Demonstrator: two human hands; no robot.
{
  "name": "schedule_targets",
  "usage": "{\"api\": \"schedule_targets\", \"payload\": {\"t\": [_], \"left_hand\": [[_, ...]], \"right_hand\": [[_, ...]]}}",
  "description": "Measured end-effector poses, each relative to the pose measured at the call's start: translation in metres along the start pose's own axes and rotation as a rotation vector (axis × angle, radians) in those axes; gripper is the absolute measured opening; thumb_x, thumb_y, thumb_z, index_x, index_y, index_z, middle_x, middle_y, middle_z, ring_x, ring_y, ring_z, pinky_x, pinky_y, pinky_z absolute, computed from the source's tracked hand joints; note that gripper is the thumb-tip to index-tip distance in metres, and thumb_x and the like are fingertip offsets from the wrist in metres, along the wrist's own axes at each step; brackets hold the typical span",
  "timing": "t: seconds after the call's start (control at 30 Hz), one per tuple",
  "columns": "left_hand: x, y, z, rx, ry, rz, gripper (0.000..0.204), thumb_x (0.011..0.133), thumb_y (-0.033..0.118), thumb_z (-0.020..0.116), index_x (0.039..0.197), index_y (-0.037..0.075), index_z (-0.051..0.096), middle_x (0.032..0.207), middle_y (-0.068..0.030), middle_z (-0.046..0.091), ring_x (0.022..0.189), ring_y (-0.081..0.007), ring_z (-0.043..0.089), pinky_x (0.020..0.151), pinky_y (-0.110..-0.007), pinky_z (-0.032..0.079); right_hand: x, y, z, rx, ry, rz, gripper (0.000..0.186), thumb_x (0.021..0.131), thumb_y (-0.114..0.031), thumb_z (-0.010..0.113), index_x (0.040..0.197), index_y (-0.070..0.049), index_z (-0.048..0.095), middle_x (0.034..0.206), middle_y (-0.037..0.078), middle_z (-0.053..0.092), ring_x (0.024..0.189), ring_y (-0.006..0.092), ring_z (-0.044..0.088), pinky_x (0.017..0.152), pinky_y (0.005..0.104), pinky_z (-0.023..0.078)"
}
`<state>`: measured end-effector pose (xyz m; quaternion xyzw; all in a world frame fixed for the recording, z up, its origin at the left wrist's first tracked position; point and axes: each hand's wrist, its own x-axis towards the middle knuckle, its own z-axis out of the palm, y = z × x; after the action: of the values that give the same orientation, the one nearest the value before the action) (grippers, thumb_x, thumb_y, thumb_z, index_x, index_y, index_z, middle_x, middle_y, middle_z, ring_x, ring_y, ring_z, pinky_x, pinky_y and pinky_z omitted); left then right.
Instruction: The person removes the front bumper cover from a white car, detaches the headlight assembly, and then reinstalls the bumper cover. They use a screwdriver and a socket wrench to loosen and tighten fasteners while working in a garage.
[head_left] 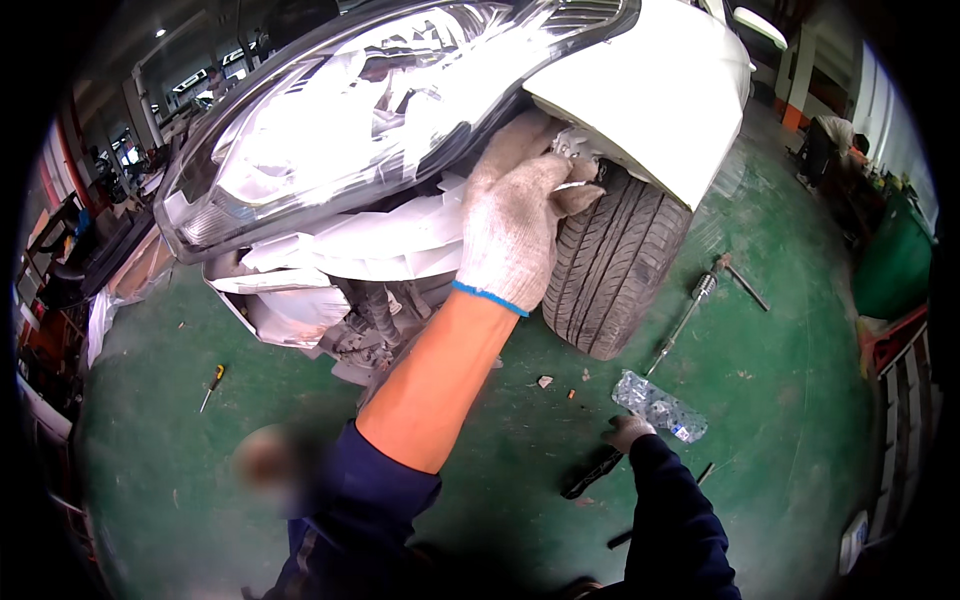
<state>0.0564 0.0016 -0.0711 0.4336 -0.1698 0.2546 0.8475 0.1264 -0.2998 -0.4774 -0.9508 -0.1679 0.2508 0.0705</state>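
Note:
My left hand, in a pale knit glove with a blue cuff, reaches up to the gap between the headlight and the white fender. Its fingers are closed near a pale bracket at the fender's lower edge, and a thin white sliver shows at the fingertips; what they grip is unclear. Just below is the front tyre. Low on the right, my gloved right hand is closed at the end of a long black tool, beside a clear plastic bag.
On the green floor lie a slide hammer-like rod with a crossbar, a yellow-handled screwdriver and a black bar. Exposed white front bodywork juts out beneath the headlight. A green bin stands at the right.

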Motion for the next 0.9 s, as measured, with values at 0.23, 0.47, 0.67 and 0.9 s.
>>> {"api": "schedule_targets", "payload": {"t": [0.23, 0.47, 0.67, 0.9], "left_hand": [[0.003, -0.01, -0.012, -0.297, -0.094, -0.068, 0.03, 0.096, 0.002, 0.053, 0.121, -0.011, 0.059, 0.122, -0.0234, 0.065, 0.107, -0.0319, 0.068, 0.096, -0.042, 0.057], [0.005, -0.01, -0.004, -0.462, -0.223, -0.013, 0.035, 0.094, -0.001, 0.05, 0.127, -0.012, 0.053, 0.13, -0.0228, 0.059, 0.115, -0.032, 0.065, 0.099, -0.044, 0.056], [0.012, -0.012, -0.002, -0.325, -0.187, -0.029, 0.049, 0.088, -0.007, 0.045, 0.137, -0.006, 0.047, 0.127, -0.0179, 0.06, 0.103, -0.0252, 0.068, 0.088, -0.038, 0.058], [0.013, -0.017, -0.002, -0.133, -0.135, 0.042, 0.052, 0.086, -0.013, 0.042, 0.138, -0.007, 0.043, 0.123, -0.0191, 0.061, 0.088, -0.022, 0.068, 0.081, -0.034, 0.059]], "right_hand": [[-0.001, -0.01, 0.013, -0.039, -0.133, -0.01, 0.057, 0.086, -0.05, 0.063, 0.128, -0.012, 0.07, 0.129, 0.017, 0.069, 0.121, 0.0343, 0.065, 0.102, 0.0443, 0.052], [0.014, -0.014, 0.037, -0.117, -0.165, -0.152, 0.056, 0.085, -0.055, 0.064, 0.126, -0.017, 0.071, 0.124, 0.014, 0.071, 0.116, 0.0333, 0.067, 0.099, 0.0435, 0.053], [0.01, -0.01, 0.041, -0.045, -0.197, -0.098, 0.055, 0.088, -0.059, 0.061, 0.124, -0.018, 0.07, 0.119, 0.014, 0.072, 0.112, 0.0343, 0.068, 0.095, 0.0466, 0.055], [0.014, -0.016, 0.042, -0.134, -0.161, -0.133, 0.059, 0.087, -0.059, 0.063, 0.13, -0.02, 0.068, 0.12, 0.016, 0.072, 0.113, 0.0354, 0.068, 0.096, 0.047, 0.055]]}}
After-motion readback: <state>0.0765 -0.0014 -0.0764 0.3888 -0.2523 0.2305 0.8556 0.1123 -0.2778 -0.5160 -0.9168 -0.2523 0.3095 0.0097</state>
